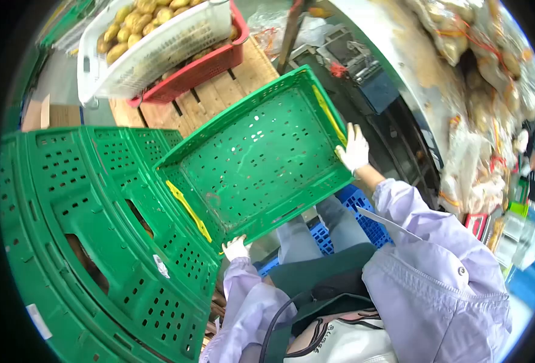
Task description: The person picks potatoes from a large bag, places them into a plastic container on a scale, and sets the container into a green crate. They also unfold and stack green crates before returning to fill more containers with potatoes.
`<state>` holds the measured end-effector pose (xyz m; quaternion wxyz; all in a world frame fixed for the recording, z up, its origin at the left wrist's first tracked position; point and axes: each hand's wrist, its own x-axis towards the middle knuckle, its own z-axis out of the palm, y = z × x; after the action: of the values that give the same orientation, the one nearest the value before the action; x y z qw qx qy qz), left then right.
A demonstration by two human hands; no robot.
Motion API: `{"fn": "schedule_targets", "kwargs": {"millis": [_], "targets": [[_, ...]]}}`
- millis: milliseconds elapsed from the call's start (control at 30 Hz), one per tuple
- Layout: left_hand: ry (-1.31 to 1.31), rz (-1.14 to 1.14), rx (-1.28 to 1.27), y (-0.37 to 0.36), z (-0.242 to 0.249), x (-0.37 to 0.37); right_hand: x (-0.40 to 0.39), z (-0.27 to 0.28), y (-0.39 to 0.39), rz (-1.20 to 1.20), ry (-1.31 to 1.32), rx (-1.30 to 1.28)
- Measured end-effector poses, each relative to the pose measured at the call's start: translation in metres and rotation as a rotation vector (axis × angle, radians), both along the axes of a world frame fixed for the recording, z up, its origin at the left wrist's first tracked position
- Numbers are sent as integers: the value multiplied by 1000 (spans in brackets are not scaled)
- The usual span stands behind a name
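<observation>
Green crate (267, 175) held up beside crate stack (107, 227); right hand (356, 151) clasping rim, fingers apart; left hand (236, 248) pinching corner; pickup judged done, crate unreleased, unfilled; potatoes (137, 23) in white basket (164, 57)

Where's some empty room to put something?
The held green crate is bare inside, between its yellow handles. So is a strip of wooden boards between it and the red crate. Potatoes crowd the white crate, and plastic bags crowd the right side.
</observation>
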<state>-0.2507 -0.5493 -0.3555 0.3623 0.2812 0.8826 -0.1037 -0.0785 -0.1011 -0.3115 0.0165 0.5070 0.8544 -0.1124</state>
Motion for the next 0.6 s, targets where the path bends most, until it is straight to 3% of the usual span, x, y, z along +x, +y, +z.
{"fn": "schedule_targets", "kwargs": {"millis": [100,167,267,333,367,433,533,600], "targets": [[-42,-12,-194,8,2,-3,39,53,-39,96,194,-115],[-50,-97,-178,26,25,0,83,78,-73,0,325,-155],[-101,-295,-84,38,8,5,163,93,-119,-311,247,-231],[-141,-356,-85,56,-13,7,203,95,-147,-684,223,-321],[-149,-430,-47,71,-9,9,247,52,-174,-690,123,-272],[-176,-566,18,123,11,21,277,58,-197,-928,265,-270],[-250,-645,134,184,21,52,324,19,-250,-1057,227,-128],[-269,-665,130,213,16,75,338,15,-278,-1193,254,-197]]}}
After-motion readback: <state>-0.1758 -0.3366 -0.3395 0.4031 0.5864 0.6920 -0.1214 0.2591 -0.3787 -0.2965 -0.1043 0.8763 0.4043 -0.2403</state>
